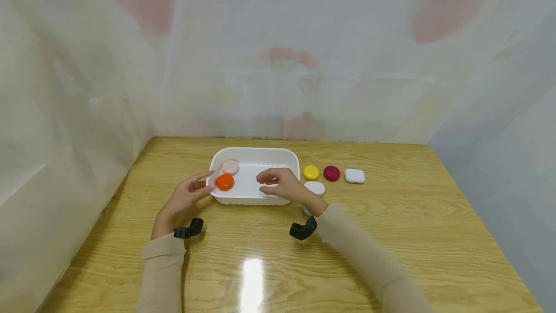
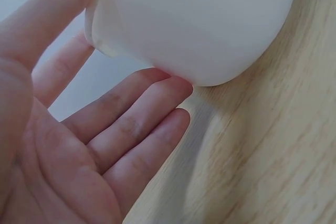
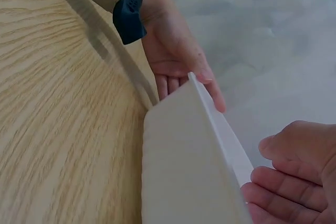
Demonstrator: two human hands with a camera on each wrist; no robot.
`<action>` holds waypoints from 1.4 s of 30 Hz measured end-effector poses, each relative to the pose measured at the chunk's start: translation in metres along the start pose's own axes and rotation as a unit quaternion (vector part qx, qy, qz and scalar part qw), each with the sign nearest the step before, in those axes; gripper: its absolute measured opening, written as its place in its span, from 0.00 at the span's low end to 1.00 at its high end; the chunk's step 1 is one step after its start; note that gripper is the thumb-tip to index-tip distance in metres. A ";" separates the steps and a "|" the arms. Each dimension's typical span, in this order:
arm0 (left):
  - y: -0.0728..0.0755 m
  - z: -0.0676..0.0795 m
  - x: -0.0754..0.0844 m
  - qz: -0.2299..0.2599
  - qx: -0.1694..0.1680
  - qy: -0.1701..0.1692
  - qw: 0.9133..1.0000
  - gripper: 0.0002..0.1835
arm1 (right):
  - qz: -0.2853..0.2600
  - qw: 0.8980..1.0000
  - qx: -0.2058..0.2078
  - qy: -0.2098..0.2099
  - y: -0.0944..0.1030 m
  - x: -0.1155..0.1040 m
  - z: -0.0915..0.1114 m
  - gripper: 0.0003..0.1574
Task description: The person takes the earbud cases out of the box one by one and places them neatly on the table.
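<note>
A white plastic tray (image 1: 252,201) stands on the table, and its outer wall fills much of the left wrist view. My left hand (image 1: 184,199) grips the tray's left end, with thumb and index finger at the rim and the other fingers by the outer wall (image 2: 199,24). Inside, at the left end, an orange round disc (image 1: 225,182) lies beside a pale pink round disc (image 1: 230,167). My right hand (image 1: 282,183) hovers over the tray's right half, its fingers loosely bent. A gap shows between thumb and fingertips, with nothing in it.
Right of the tray are a yellow round disc (image 1: 311,173), a dark red round disc (image 1: 332,173) and a small white rounded case (image 1: 354,176). A white rounded piece (image 1: 314,187) and a pale object (image 1: 306,210) are partly hidden by my right wrist. Sheeting (image 1: 278,101) hangs behind the table.
</note>
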State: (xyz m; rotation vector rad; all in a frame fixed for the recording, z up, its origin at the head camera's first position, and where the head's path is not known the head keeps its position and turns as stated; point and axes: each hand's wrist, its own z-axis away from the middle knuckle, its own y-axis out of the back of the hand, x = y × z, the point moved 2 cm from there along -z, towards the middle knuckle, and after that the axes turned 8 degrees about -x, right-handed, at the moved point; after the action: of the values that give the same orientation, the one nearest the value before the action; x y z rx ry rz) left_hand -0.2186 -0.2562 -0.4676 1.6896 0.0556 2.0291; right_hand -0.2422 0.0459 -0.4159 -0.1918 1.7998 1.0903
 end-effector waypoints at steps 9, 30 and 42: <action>-0.001 0.002 0.000 0.004 -0.004 0.007 1.000 0.35 | -0.013 0.999 -0.026 -0.031 -0.025 -0.005 -0.025 0.18; 0.001 0.000 0.001 -0.015 -0.004 0.003 1.000 0.35 | -0.012 0.990 0.000 -0.140 -0.050 0.003 -0.085 0.25; 0.001 0.003 0.003 -0.029 -0.002 -0.020 0.999 0.34 | 0.047 0.982 0.001 -0.180 -0.065 0.001 -0.106 0.30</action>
State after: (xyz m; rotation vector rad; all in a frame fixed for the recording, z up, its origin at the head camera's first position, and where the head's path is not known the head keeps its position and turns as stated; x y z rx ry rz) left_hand -0.2167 -0.2566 -0.4635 1.7054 0.0873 1.9511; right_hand -0.2759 -0.0705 -0.4432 0.0901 1.4955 1.1089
